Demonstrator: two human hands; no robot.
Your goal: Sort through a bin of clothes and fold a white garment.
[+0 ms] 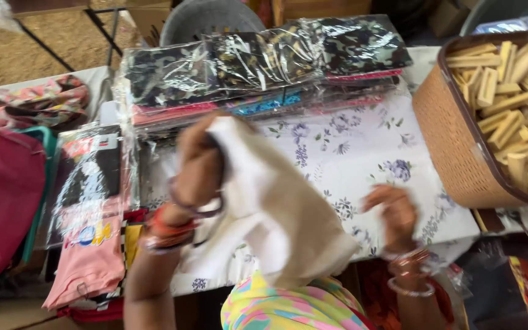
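My left hand (198, 165) is raised over the table and grips the top of a cream-white piece of cloth (276, 214), which hangs down and drapes toward my lap. Bangles ring that wrist. My right hand (395, 214) is lower, to the right of the cloth, its fingers curled; blur hides whether it pinches the cloth's edge. Both hands hover above a white table cover with blue flowers (362, 146).
Stacks of plastic-wrapped dark patterned garments (264, 61) lie across the back of the table. A brown basket (453, 140) full of pale wooden pieces stands at the right. Packaged printed clothes (90, 201) and a magenta bag (1, 195) are at the left.
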